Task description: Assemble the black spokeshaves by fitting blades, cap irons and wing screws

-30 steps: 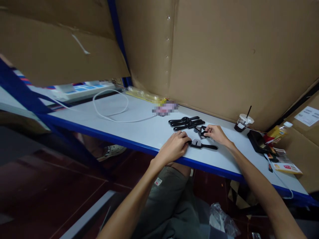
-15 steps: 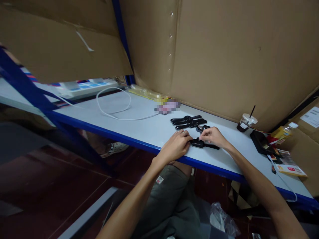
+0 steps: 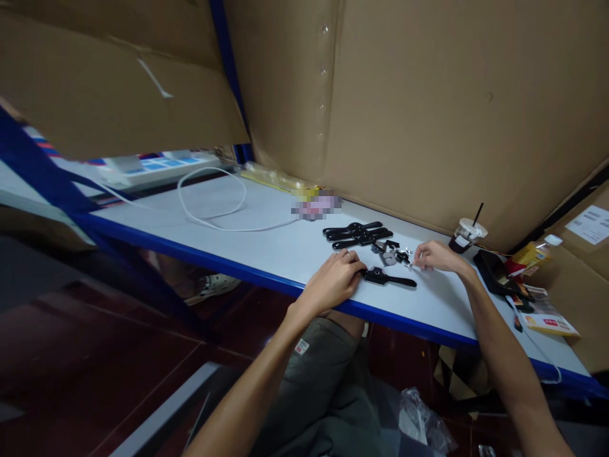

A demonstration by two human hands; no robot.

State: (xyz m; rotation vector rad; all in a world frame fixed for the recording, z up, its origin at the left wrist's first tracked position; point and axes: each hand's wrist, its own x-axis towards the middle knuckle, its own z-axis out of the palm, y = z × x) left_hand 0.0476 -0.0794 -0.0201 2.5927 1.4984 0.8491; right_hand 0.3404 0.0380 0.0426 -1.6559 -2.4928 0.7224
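My left hand (image 3: pixel 337 277) is closed on one handle of a black spokeshave body (image 3: pixel 378 275) near the table's front edge; its other handle points right. My right hand (image 3: pixel 435 257) hovers beside a cluster of small metal screws (image 3: pixel 408 254), thumb and fingers pinched together. Whatever is between those fingertips is too small to make out. Flat metal blades (image 3: pixel 389 258) and small black pieces lie left of the screws. Behind them rest several more black spokeshave bodies (image 3: pixel 358 233), side by side.
A white cable (image 3: pixel 247 227) loops over the table (image 3: pixel 276 254). A plastic cup with a straw (image 3: pixel 467 235), a black case (image 3: pixel 492 271), a bottle (image 3: pixel 547 249) and packets stand at right. Cardboard (image 3: pixel 404 114) walls the back.
My right hand has left the spokeshave body and moved right to the screws, uncovering the blades and small parts. My left hand keeps its hold. The view has shifted slightly.
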